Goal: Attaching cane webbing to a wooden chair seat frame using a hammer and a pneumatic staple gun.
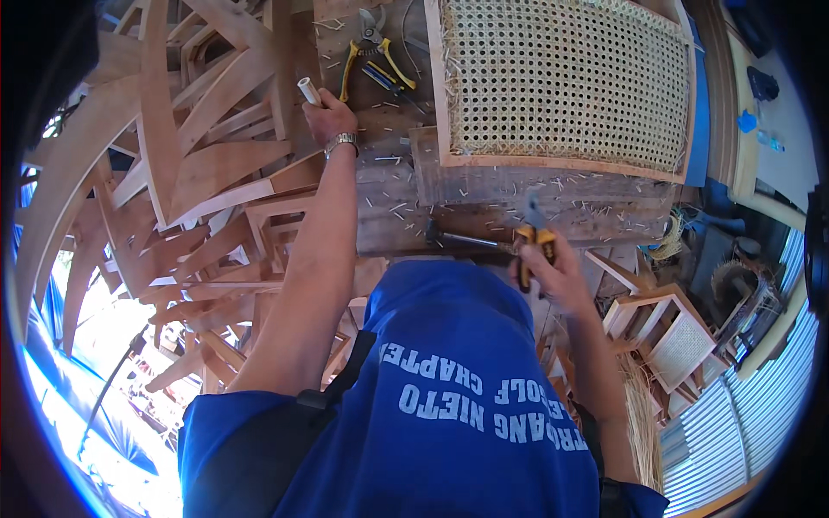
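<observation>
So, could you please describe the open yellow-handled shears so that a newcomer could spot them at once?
Find the large cane-woven panel on the wooden bench. Left of it, slightly beyond the left hand, lie the shears, blades pointing away from the person. Their yellow handles spread wide in an upside-down V, unlike the slimmer dark tool lying partly between them.

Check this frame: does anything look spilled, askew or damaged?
Yes: pale slivers lie scattered across the wooden bench beside the cane panel, like unswept offcuts. Frayed strands bristle along the panel's left edge; whether that is damage, I can't tell.
</observation>
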`<state>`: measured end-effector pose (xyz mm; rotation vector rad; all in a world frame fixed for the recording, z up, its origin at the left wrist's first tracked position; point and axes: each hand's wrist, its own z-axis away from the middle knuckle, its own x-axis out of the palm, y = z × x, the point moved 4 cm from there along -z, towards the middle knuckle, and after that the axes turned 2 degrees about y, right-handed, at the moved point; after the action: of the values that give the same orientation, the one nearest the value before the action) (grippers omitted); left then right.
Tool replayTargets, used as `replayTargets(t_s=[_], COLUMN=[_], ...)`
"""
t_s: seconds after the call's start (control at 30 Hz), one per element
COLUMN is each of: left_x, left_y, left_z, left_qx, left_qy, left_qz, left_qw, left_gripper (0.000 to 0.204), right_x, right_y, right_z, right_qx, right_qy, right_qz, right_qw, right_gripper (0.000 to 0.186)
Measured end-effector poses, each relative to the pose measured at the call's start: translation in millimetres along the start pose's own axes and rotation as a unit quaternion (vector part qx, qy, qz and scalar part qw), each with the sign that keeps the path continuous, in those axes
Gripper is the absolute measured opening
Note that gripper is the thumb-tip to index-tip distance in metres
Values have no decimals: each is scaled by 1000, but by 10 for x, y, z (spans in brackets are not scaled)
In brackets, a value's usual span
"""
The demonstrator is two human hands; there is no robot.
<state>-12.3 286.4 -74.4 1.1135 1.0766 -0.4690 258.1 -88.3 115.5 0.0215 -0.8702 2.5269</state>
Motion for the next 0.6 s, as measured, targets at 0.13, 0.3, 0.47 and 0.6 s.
replayTargets(t_s=[0.13, 0.3, 0.47, 0.6], left_x=[-45, -75, -66, -64], left_y=[19, 60, 61, 54], left_z=[16, 40, 39, 35], left_qx=[-20, -19, -27, -26], left_qy=[-23, -17, -22, -19], left_qz=[-18, -17, -32, -23], left_qw=[999, 1000, 999, 999], left_gripper=[53, 52, 51, 50], right_x=[532, 728, 727, 747], right_y=[-242, -314, -378, -412], right_z=[-358, -645, -822, -902], right_qx=[46, 100, 137, 152], right_qy=[-50, -159, -174, -202], right_qz=[-157, -234, -245, -265], right_qw=[985, 954, 944, 931], right_gripper=[32, 33, 41, 43])
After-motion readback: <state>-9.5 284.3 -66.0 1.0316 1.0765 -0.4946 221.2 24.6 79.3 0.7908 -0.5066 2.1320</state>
